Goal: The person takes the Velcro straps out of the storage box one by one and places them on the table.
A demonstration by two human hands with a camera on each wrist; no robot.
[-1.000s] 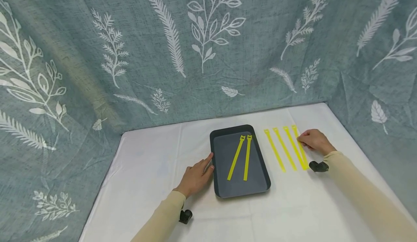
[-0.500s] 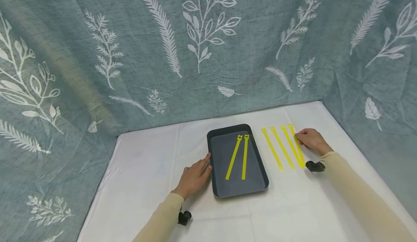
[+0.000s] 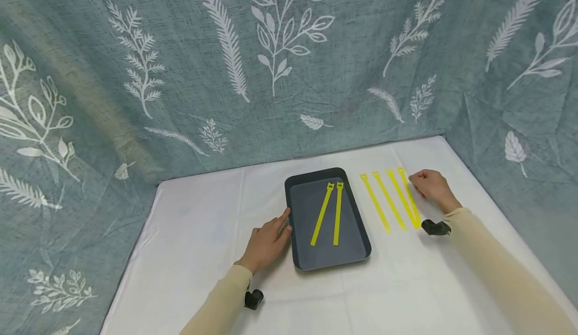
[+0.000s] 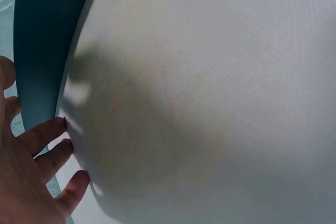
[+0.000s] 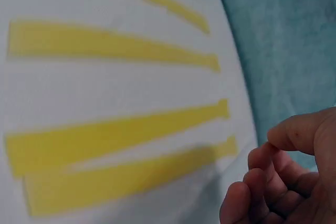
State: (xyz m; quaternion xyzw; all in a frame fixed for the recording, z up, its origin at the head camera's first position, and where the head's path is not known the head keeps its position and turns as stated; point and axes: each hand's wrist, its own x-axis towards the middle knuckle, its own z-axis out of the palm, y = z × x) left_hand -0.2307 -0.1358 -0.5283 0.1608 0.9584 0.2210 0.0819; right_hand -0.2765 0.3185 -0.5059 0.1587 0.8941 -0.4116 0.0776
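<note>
My left hand (image 3: 266, 242) rests at the left rim of a dark grey tray (image 3: 301, 244), its fingers touching the wall; the left wrist view shows them spread along the tray's edge (image 4: 44, 51). Two yellow cable straps (image 3: 322, 214) with slotted heads lie in the tray. To its right, several more yellow straps (image 3: 376, 202) lie on the table, the two rightmost meeting at their near ends. My right hand (image 3: 431, 187) hovers just right of the rightmost strap (image 3: 408, 194). Its fingers are loosely curled near the thumb, with nothing visible between them in the right wrist view.
A white cloth (image 3: 203, 224) covers the table. Behind it and at both sides hangs a blue-green curtain (image 3: 189, 74) with white leaf prints. A small black device (image 3: 254, 299) sits at the left wrist, a similar black device (image 3: 435, 227) at the right one.
The right hand has come off the rightmost strap and risen slightly. The left hand stays at the tray's rim. The head view has shifted a little; tray and straps look unmoved.
</note>
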